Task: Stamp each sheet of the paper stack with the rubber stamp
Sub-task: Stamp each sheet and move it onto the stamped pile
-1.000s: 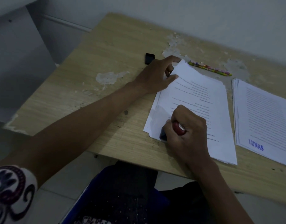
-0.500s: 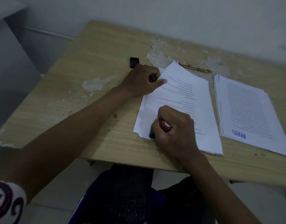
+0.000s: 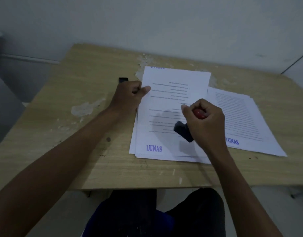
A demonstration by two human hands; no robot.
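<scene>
Two bare hands are seen over a pale wood-grain worktop (image 3: 65,127) whose surface is chipped and peeling in places. Towards the left, near the far edge of the bare wood, a small black rectangular object (image 3: 123,79) lies flat; what it is cannot be told. Just beside it, the left hand (image 3: 128,96) is placed at the left edge of the stack of white printed paper sheets (image 3: 164,103), its fingers curled and its thumb laid on top, so that the edge of the top sheet is pinched. A blue stamped word, "LUNAS" (image 3: 154,148), is shown at the near left corner of that stack, and part of another blue mark is visible at the far edge of the raised sheet. Further right, the right hand (image 3: 205,120) is closed in a fist around the red handle of the rubber stamp with a dark rectangular base (image 3: 183,132). The stamp is held tilted above the lower middle of the stack, its base lifted clear of the paper and a shadow cast on the sheet beneath it. To the right of that hand, a second pile of white printed sheets (image 3: 246,117) lies flat on the worktop, partly overlapped at its left side by the first stack, with a blue "LUNAS" mark partly hidden behind the wrist at its near left corner.
</scene>
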